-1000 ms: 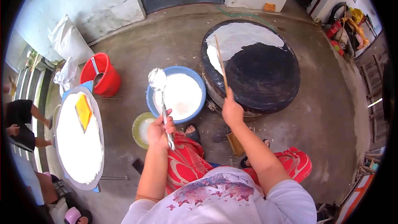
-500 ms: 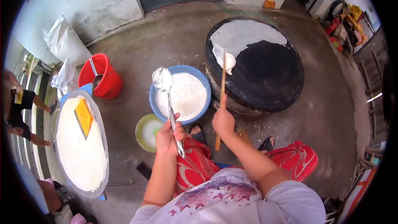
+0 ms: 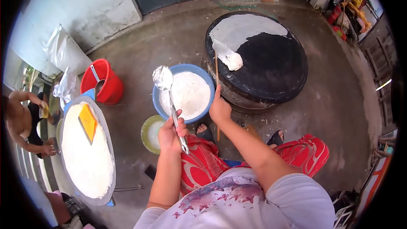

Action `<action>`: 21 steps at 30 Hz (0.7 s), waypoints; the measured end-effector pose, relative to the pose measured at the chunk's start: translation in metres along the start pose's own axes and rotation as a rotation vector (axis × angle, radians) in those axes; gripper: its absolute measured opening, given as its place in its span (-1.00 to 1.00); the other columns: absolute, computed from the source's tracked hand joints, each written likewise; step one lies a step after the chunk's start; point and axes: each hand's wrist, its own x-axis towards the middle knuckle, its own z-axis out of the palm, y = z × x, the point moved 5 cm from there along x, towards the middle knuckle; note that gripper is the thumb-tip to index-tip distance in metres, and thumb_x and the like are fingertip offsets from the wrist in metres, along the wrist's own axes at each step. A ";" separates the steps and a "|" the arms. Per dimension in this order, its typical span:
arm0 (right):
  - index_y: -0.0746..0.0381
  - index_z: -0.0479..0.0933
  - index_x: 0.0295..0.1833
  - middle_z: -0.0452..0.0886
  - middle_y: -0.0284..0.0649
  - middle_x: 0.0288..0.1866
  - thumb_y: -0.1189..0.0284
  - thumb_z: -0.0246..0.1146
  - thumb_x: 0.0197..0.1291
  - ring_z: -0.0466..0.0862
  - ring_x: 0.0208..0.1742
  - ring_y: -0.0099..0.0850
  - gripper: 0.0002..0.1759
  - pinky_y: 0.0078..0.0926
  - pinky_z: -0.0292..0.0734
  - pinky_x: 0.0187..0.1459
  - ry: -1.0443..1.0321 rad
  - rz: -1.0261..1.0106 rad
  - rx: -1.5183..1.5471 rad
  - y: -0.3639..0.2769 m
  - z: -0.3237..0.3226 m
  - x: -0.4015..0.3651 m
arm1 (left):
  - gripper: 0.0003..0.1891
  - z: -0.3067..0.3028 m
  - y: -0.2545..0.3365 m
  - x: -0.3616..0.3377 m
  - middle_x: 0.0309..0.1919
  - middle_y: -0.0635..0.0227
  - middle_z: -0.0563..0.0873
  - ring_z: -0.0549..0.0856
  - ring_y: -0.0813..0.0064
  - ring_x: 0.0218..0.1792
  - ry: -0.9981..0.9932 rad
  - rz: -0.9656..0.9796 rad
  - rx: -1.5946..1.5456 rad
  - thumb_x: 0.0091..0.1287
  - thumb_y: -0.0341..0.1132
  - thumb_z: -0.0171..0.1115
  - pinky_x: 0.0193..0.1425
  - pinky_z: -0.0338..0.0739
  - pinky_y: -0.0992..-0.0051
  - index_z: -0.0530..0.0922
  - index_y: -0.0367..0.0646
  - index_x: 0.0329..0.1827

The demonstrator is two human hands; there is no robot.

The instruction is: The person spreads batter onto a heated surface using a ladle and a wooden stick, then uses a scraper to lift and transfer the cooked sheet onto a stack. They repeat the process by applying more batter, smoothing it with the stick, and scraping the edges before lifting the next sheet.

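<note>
My left hand (image 3: 171,135) is closed round the handle of a large metal spoon (image 3: 163,77), its white-smeared bowl raised over the left rim of a blue basin (image 3: 157,101). White powder or batter (image 3: 186,95) fills that basin. In my right hand (image 3: 220,111) is a thin wooden stick (image 3: 216,70), its upper end at the left edge of a round black griddle (image 3: 273,72). A thin white batter sheet (image 3: 243,25) covers the griddle's far part. From it a thicker batter lump (image 3: 232,61) trails at the left, just right of the stick.
A green bowl (image 3: 145,138) with whitish liquid stands by the basin. At left are a red bucket (image 3: 112,87), white sacks (image 3: 68,51) and an oval board (image 3: 111,178) bearing white sheets and a yellow scraper (image 3: 87,123). Beyond the board another person (image 3: 23,118) bends over.
The stick has moved left, off the batter lump to the griddle's left edge. The spoon stays raised in my left hand. At far left, the other person's upper body has come into view.
</note>
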 end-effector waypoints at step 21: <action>0.20 -0.34 0.40 0.54 0.09 -0.33 0.54 -0.02 0.03 0.58 -0.37 -0.01 -0.14 -0.15 0.44 -0.35 -0.054 0.175 -0.006 0.049 -0.024 -0.060 | -0.70 -0.004 0.000 0.006 -0.47 0.33 0.39 0.30 0.63 -0.62 -0.043 -0.029 0.017 0.38 -0.30 -0.27 -0.64 0.22 0.66 0.32 -0.33 -0.01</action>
